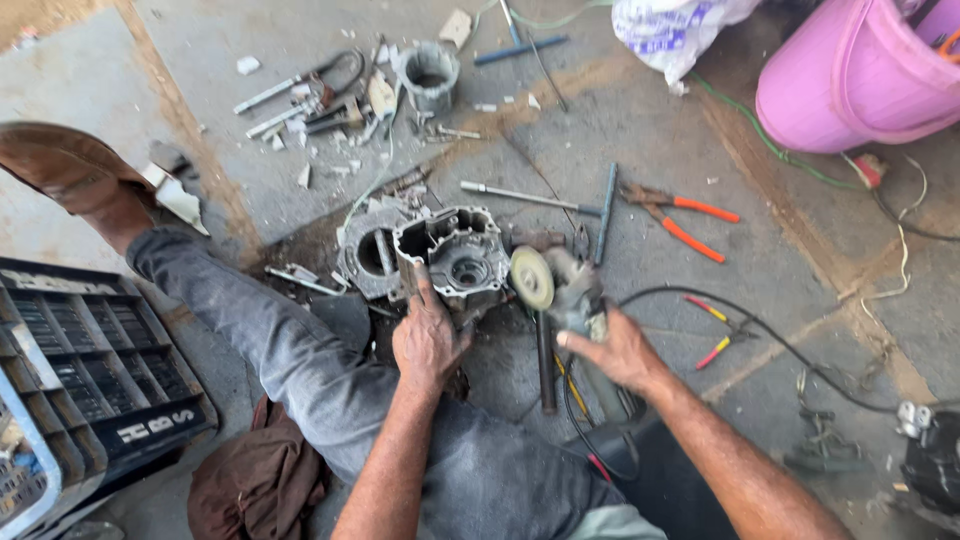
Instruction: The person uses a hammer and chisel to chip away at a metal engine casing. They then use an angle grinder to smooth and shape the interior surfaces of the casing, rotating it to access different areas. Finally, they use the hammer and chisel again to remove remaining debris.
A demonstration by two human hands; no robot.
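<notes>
Head view: grey metal engine casing [452, 255] sits on the concrete floor [660, 130], just beyond the person's knee. Left hand [428, 340] grips the casing's near edge, fingers curled over it. Right hand [615, 350] is wrapped around an angle grinder [565, 295], its disc just right of the casing. Orange-handled pliers [685, 220] lie further right; pink bucket [850, 80] far right of the casing.

A white plastic bag [672, 28] with blue print lies crumpled at the top. A dark crate [95, 370] at left bears white lettering on its rim.
</notes>
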